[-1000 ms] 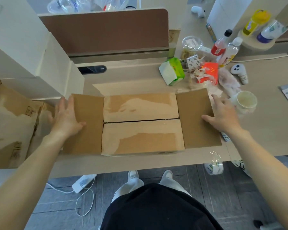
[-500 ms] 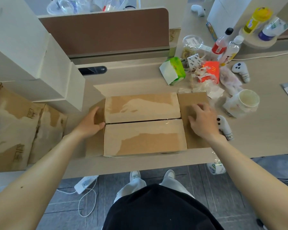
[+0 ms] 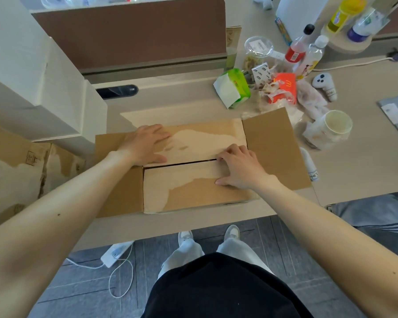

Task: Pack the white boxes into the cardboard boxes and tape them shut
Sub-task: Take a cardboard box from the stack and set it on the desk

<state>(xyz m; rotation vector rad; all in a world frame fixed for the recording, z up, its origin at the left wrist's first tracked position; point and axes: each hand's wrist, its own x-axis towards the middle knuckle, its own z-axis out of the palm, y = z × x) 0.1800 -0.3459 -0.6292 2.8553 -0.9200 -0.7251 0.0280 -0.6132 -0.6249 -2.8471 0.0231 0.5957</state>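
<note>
View: head camera, looking down on the desk
Change, hands: half a second ago each hand was out on a side flap; now both are on the long top flaps, nearer the middle of the frame
Change, flaps: the right side flap and left side flap were raised part-way; now they lie spread outward again
Cardboard box: centre of the frame, at the lower desk edge, its two long flaps folded down and meeting at a dark seam
Left hand: palm down, fingers straight and spread, pressing flat on the left end of the far flap; it grips nothing
Right hand: on the right end of the seam, fingers bent with their tips at the gap, thumb lying flat on the near flap; whether the fingertips hook the flap's edge cannot be told
White boxes: stacked at the upper left of the frame, apart from both hands
Forearms: both bare, reaching in from the lower corners
</note>
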